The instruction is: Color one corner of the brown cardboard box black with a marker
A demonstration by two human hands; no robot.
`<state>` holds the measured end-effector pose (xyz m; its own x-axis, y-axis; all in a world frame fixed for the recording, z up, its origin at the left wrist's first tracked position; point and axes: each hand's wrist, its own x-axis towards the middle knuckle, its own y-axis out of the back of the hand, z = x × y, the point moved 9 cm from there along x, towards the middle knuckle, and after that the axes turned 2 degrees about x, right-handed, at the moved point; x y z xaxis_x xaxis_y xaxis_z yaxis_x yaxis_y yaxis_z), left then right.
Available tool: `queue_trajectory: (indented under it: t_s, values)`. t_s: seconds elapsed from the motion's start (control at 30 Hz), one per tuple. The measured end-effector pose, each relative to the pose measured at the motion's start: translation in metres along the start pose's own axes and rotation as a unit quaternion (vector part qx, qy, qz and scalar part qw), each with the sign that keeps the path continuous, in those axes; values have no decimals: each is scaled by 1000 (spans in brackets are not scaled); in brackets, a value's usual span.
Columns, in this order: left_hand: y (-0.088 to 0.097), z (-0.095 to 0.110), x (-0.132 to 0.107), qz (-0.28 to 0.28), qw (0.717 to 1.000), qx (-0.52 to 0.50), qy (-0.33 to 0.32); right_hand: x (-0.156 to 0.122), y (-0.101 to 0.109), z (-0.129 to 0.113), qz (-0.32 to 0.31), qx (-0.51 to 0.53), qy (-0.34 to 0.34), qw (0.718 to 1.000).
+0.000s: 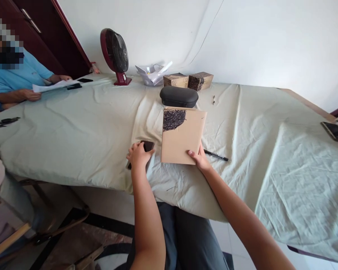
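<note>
My left hand rests on a dark phone lying on the pale green cloth, fingers curled over it. My right hand grips the lower right corner of a tan cardboard panel and holds it tilted up from the table. The panel has a black scribbled patch in its upper left corner. A black pen lies on the cloth just right of my right hand.
Behind the panel sits a black oval case, then two patterned cardboard boxes, a white bag and a dark red fan. A person in blue holds papers at far left. Another phone lies at right.
</note>
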<state>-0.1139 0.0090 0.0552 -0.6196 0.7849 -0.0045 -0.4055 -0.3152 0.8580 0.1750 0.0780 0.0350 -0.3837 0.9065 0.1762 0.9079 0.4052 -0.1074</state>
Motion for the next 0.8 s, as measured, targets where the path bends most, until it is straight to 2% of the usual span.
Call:
queue_trajectory:
  t_s: [0.13, 0.23, 0.3, 0.47, 0.7, 0.8]
  values:
    - [5, -17, -4, -9, 994, 61, 89, 5, 4, -4, 1, -24, 23, 999]
    - [4, -21, -7, -31, 988, 62, 136, 6, 4, -8, 6, -14, 30, 999]
    - [6, -21, -9, -27, 987, 45, 153, 4, 3, -10, 10, -13, 32, 999]
    - [11, -15, -14, 3, 988, -37, 150, 2, 5, -12, 22, -32, 28, 999]
    - [10, 1, -16, 7, 991, -88, 105, 6, 6, -14, 15, 9, 45, 999]
    - [16, 7, -20, 14, 991, -92, 91, 6, 5, -15, 14, 10, 49, 999]
